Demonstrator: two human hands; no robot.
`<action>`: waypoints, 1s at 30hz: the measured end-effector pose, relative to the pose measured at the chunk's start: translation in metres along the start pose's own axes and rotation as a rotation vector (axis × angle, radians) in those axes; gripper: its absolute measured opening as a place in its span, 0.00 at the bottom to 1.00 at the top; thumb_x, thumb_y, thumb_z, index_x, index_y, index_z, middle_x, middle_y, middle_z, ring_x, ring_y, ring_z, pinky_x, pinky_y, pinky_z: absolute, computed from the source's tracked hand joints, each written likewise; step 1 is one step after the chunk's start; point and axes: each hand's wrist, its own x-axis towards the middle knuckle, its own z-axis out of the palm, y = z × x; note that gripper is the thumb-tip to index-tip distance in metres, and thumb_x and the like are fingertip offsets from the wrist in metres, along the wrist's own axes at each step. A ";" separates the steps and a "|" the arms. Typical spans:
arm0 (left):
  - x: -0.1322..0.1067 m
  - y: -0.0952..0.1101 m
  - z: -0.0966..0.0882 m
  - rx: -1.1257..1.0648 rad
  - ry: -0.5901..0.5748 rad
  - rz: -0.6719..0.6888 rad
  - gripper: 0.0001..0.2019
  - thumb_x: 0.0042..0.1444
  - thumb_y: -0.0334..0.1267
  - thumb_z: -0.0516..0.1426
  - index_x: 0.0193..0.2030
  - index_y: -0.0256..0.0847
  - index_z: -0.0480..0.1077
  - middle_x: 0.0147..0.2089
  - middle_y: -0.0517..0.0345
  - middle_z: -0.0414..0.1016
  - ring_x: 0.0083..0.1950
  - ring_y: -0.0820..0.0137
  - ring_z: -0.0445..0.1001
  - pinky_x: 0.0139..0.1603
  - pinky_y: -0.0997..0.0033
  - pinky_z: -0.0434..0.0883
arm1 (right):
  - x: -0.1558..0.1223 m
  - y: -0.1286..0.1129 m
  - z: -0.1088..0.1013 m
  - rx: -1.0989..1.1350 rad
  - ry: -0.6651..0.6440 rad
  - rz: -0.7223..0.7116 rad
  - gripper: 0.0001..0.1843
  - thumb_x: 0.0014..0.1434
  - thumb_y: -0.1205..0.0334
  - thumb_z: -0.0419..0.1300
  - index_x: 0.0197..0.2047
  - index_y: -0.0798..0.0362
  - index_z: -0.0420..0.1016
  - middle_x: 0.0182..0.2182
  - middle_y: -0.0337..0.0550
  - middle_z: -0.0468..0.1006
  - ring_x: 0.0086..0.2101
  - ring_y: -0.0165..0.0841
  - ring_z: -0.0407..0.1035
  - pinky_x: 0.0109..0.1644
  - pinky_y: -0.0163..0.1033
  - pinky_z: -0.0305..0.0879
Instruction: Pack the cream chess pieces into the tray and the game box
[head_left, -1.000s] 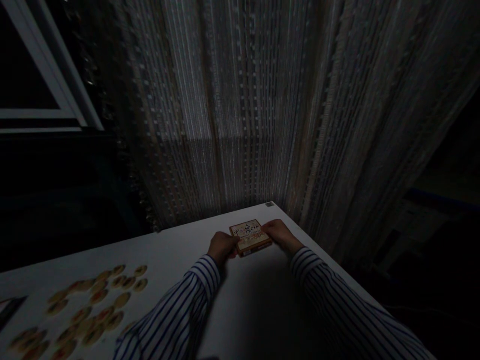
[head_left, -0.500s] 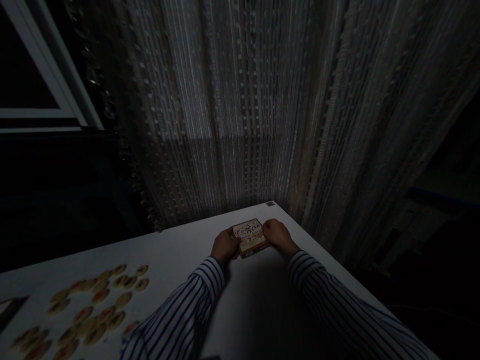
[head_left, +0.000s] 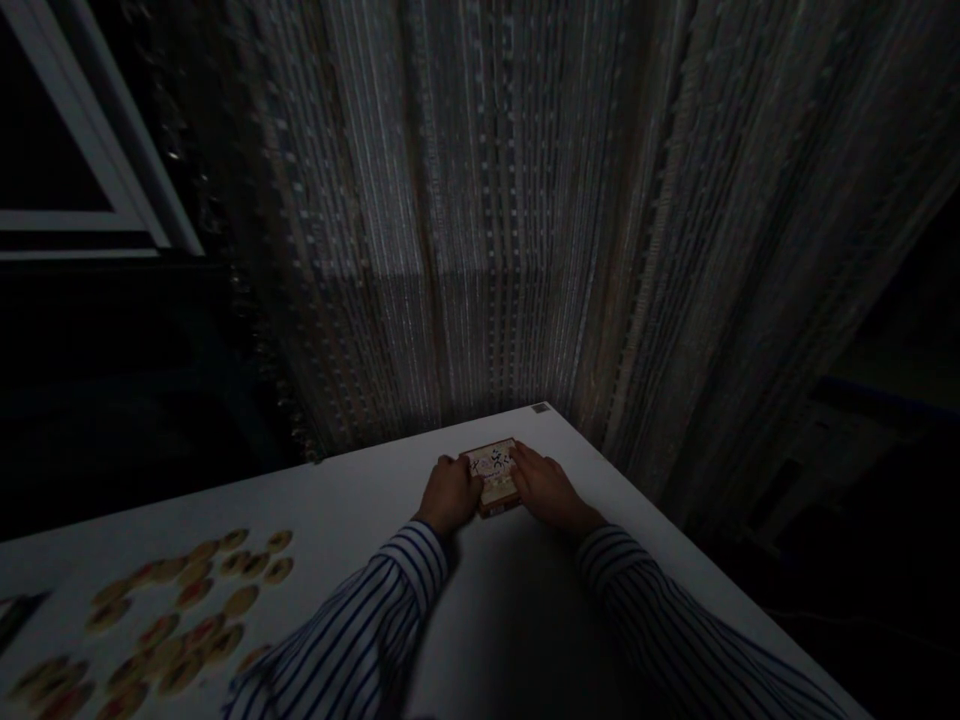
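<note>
A small flat printed box (head_left: 493, 475), tan with dark lettering and brown sides, is between my hands near the far corner of the white table. My left hand (head_left: 449, 494) is closed on the box's left edge, thumb toward the top face. Stretched out flat, the fingers of my right hand (head_left: 550, 490) lie over the box's right part and hide that side. Whether the box touches the table I cannot tell. Round wooden Chinese chess pieces (head_left: 166, 655), with red or dark markings, lie scattered to the left, several touching or overlapping.
The white table (head_left: 352, 510) ends at a bead-string curtain (head_left: 487, 250) behind it. A dark flat object (head_left: 16, 618) sits at the table's left side. A small grey label (head_left: 540, 408) marks the far corner. Low light leaves both sides of the room dark.
My right hand has gone from a pinch at the box's right corner to lying flat over its right part. My left hand still grips the left edge.
</note>
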 end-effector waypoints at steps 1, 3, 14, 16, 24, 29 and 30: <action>0.000 -0.002 0.001 0.023 0.015 0.056 0.24 0.52 0.43 0.51 0.55 0.35 0.61 0.59 0.42 0.59 0.60 0.61 0.57 0.57 0.66 0.57 | -0.001 0.000 0.000 -0.009 -0.004 -0.006 0.26 0.61 0.59 0.37 0.60 0.60 0.54 0.60 0.49 0.53 0.57 0.35 0.48 0.56 0.44 0.47; 0.001 -0.008 0.005 0.071 0.004 0.227 0.29 0.51 0.48 0.51 0.58 0.33 0.57 0.64 0.42 0.50 0.64 0.60 0.48 0.61 0.64 0.51 | -0.001 0.000 -0.001 -0.024 -0.016 -0.011 0.26 0.61 0.59 0.37 0.60 0.60 0.53 0.60 0.49 0.53 0.57 0.35 0.48 0.56 0.44 0.47; 0.001 -0.017 0.007 0.174 -0.101 0.304 0.37 0.51 0.59 0.44 0.61 0.33 0.51 0.64 0.41 0.47 0.64 0.56 0.46 0.60 0.58 0.50 | 0.022 -0.006 -0.014 0.017 -0.162 -0.098 0.28 0.58 0.60 0.41 0.62 0.58 0.48 0.61 0.50 0.48 0.59 0.38 0.40 0.58 0.52 0.40; 0.001 -0.019 0.008 0.166 -0.094 0.304 0.37 0.51 0.59 0.45 0.61 0.34 0.51 0.65 0.42 0.47 0.64 0.57 0.46 0.60 0.58 0.50 | 0.027 -0.003 -0.009 0.049 -0.190 -0.128 0.28 0.59 0.60 0.40 0.62 0.57 0.48 0.62 0.49 0.47 0.60 0.38 0.39 0.58 0.52 0.40; 0.002 -0.024 0.010 0.143 -0.092 0.319 0.41 0.47 0.62 0.47 0.61 0.33 0.50 0.65 0.42 0.47 0.64 0.56 0.45 0.60 0.58 0.50 | 0.033 0.006 0.003 0.061 -0.147 -0.209 0.28 0.59 0.60 0.41 0.61 0.64 0.51 0.60 0.54 0.50 0.60 0.38 0.39 0.61 0.46 0.40; 0.000 -0.023 0.009 0.126 -0.102 0.325 0.40 0.48 0.62 0.45 0.61 0.33 0.50 0.65 0.42 0.46 0.65 0.57 0.44 0.61 0.59 0.48 | 0.025 0.009 -0.008 0.190 -0.119 -0.132 0.31 0.61 0.53 0.40 0.62 0.62 0.48 0.61 0.53 0.47 0.60 0.35 0.38 0.62 0.41 0.37; -0.001 -0.022 0.008 0.119 -0.091 0.321 0.40 0.48 0.62 0.45 0.61 0.33 0.50 0.65 0.41 0.45 0.65 0.57 0.44 0.61 0.59 0.48 | 0.021 0.010 -0.012 0.220 -0.097 -0.104 0.31 0.60 0.51 0.40 0.63 0.61 0.46 0.62 0.52 0.46 0.60 0.35 0.38 0.62 0.41 0.37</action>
